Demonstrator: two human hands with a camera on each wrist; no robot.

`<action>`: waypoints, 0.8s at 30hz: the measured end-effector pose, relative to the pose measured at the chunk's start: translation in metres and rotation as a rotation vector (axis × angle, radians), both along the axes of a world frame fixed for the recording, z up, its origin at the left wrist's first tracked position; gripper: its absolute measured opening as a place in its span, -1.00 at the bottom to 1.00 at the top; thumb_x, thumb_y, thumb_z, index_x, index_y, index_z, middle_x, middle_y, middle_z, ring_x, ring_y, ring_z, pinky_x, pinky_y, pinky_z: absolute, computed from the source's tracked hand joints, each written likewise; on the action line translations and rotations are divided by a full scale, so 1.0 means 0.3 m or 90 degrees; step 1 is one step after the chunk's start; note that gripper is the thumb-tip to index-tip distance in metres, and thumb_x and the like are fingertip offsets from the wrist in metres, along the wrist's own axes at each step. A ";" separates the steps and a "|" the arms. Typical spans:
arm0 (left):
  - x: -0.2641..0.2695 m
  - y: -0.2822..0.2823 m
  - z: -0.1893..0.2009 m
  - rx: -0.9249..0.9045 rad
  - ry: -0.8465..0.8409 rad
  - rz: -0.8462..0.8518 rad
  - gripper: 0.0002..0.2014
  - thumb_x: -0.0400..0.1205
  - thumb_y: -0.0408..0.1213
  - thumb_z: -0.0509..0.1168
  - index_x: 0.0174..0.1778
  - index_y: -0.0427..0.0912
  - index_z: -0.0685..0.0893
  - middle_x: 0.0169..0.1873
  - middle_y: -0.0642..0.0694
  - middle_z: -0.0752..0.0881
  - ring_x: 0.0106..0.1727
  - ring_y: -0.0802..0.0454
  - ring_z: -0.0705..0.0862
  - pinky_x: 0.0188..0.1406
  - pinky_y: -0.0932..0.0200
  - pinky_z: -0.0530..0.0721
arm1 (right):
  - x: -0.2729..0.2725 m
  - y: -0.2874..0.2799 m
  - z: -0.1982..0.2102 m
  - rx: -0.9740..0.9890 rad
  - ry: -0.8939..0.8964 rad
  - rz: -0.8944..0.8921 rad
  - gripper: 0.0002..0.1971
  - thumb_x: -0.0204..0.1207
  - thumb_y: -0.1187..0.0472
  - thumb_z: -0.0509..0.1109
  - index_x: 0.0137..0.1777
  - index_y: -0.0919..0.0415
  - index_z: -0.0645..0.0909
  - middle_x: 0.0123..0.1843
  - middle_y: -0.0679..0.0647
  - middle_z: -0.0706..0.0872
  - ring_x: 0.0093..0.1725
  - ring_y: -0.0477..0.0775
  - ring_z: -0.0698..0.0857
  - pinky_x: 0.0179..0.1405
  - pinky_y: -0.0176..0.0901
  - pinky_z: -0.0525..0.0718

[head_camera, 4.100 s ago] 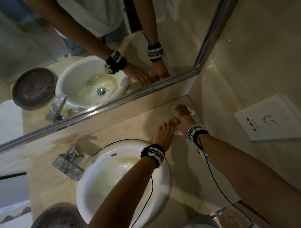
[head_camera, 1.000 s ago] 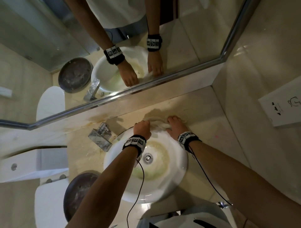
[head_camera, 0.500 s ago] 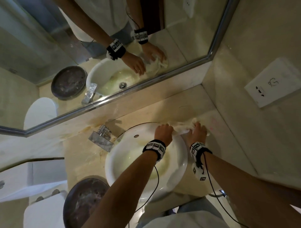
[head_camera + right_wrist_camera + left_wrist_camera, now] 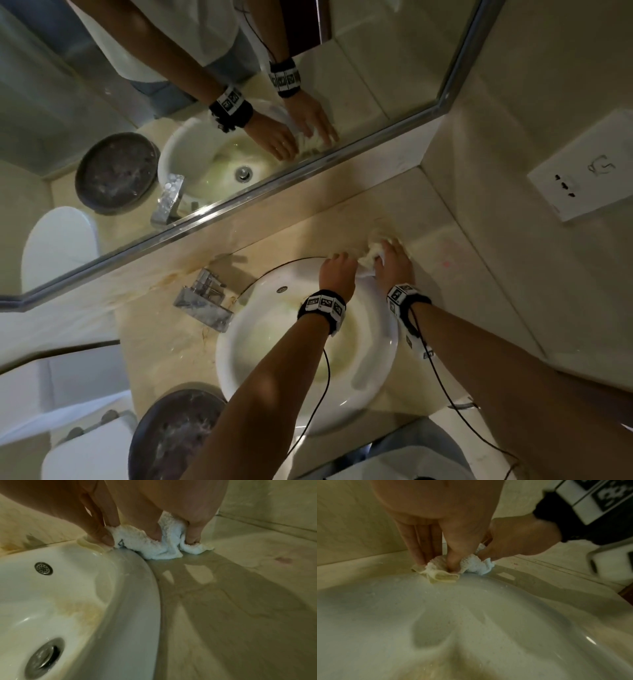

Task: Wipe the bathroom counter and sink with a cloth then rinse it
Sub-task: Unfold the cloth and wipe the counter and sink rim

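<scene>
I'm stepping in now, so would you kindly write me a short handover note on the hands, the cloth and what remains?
Left hand: pinches the white terry cloth at the far rim of the round white ceramic sink.
Right hand: fingers curled into the same cloth on the beige stone counter.
Done: cannot tell how much of the counter is wiped.
Left: yellowish stains remain in the basin; the chrome tap is not running, so the rinse is pending.

Left hand and right hand side by side, fingers curled downward.
</scene>
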State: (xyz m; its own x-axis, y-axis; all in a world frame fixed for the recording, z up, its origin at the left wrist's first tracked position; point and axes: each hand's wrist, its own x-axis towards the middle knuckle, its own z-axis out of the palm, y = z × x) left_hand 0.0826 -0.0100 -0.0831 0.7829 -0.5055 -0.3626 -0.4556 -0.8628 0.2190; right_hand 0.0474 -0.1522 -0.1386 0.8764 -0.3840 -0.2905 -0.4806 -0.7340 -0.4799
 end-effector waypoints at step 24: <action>0.200 0.431 -0.030 -0.004 0.061 0.353 -0.80 0.56 -0.46 0.30 0.08 -0.31 0.69 0.06 -0.30 0.73 0.10 -0.30 0.71 0.01 -0.08 0.72 | 0.413 0.461 -0.058 -0.008 0.124 0.363 -0.33 0.59 0.26 0.35 0.70 0.20 0.24 0.74 0.24 0.16 0.72 0.33 0.15 0.49 0.13 0.49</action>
